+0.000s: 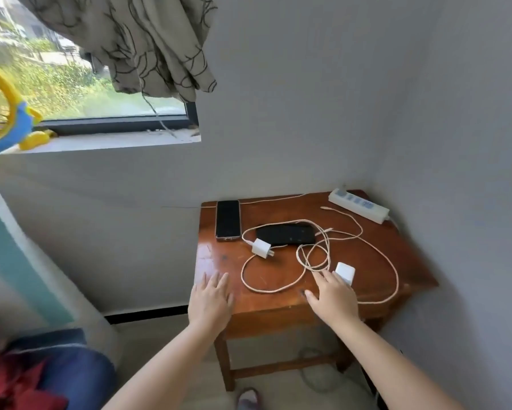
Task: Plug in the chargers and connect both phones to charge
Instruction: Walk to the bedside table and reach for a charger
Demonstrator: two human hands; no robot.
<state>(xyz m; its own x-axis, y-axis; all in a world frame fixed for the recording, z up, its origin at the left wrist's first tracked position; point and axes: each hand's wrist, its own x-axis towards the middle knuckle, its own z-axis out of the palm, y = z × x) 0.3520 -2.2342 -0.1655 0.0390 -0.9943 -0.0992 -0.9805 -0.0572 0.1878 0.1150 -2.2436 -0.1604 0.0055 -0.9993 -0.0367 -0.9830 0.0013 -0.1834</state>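
A small wooden table (pixel 396 255) stands in the room's corner. One phone (pixel 228 219) lies face up at its back left; a black phone (pixel 285 234) lies crosswise beside it. A small white charger (pixel 261 247) with prongs rests in front of the black phone. A bigger white charger (pixel 345 273) sits near the front right, white cables (pixel 376 255) looping around both. A white power strip (pixel 358 205) lies at the back right. My left hand (pixel 211 300) lies flat and empty at the front left edge. My right hand (pixel 333 295) is spread, fingertips beside the bigger charger.
Grey walls close in the table at the back and right. A window with a patterned curtain (pixel 148 45) is up left, with a yellow and blue toy (pixel 9 125) on the sill. Red and blue fabric (pixel 41 377) lies at bottom left. A cord runs under the table.
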